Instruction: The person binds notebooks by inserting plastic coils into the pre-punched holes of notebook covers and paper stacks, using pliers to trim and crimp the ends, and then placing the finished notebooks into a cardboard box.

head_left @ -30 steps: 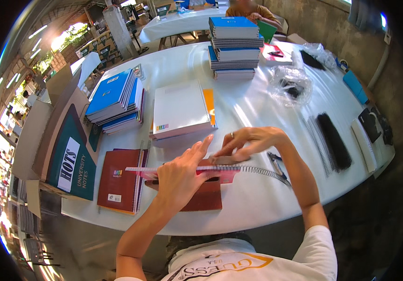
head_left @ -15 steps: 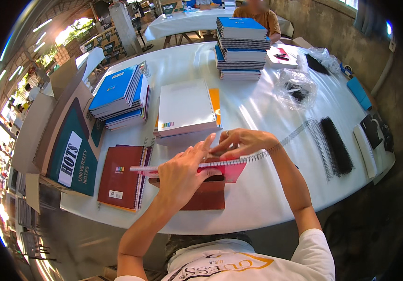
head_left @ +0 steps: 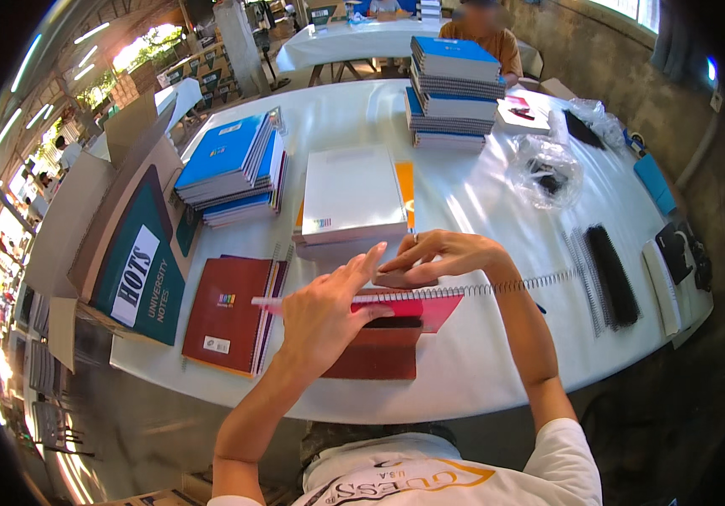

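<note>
A pink-covered notebook [head_left: 440,314] stands tilted on edge in front of me, its row of holes facing up. My left hand [head_left: 322,319] grips its left part, with the thumb on the near side and the fingers beyond. Along the top edge, my right hand [head_left: 445,255] is closed with bent fingers at a spiral coil [head_left: 539,279]; its fingertips are partly hidden. The coil runs through the notebook's edge and its loose tail stretches right, past my right wrist. Beneath the notebook lies a dark red-brown block [head_left: 375,356].
Left are red-brown notebooks [head_left: 226,308], a blue notebook stack [head_left: 228,160] and an open carton [head_left: 139,278]. White-topped notebooks [head_left: 354,190] lie ahead, a tall stack [head_left: 455,84] beyond. Black coils [head_left: 611,274] and plastic wrap [head_left: 545,171] lie right. Another person [head_left: 489,38] sits across the table.
The coil's loose tail has dropped from a rising slant to a nearly level line. Both hands keep their places on the notebook and coil. The whole view has shifted slightly.
</note>
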`<state>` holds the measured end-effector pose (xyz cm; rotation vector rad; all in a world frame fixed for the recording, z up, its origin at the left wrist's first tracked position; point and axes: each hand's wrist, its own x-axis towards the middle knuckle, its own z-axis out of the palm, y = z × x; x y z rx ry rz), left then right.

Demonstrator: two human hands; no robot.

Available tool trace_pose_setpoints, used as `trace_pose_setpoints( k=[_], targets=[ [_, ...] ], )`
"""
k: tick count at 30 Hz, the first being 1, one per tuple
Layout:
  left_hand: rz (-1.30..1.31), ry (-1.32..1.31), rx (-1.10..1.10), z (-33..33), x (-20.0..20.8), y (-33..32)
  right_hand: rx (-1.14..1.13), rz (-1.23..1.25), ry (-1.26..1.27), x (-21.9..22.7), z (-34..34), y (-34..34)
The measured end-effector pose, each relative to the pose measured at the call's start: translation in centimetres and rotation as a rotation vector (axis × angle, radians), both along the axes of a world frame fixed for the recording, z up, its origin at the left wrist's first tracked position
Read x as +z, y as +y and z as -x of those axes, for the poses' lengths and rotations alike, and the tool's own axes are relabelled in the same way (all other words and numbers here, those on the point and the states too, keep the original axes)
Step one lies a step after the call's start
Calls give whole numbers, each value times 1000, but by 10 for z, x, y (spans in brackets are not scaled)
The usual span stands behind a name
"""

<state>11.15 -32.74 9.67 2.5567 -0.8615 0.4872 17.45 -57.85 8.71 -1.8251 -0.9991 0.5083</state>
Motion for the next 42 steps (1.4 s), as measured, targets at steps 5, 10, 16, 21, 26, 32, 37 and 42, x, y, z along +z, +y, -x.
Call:
trace_pose_setpoints(
  k=[5,10,16,21,26,32,37,42],
  targets=[
    [-8,54,10,-2,3,6,4,62,-66,2,-3,9],
    [6,-18,17,-6,-4,15,263,-415,-11,6,-5,7],
    [13,9,54,-4,-1,24,125,-109,8,10,-13,20],
    [19,-7,56,-5,-1,33,83,-42,26,10,-10,30],
    [22,-11,57,-8,-2,44,-8,356,-89,22,-12,54],
    [22,-5,85,-7,3,56,114,-6,-97,12,-23,58],
    [-37,27,146,-7,6,64,168,-35,-94,14,-27,61],
    [106,58,80,-13,-2,78,45,210,-39,21,-33,74]
  ],
)
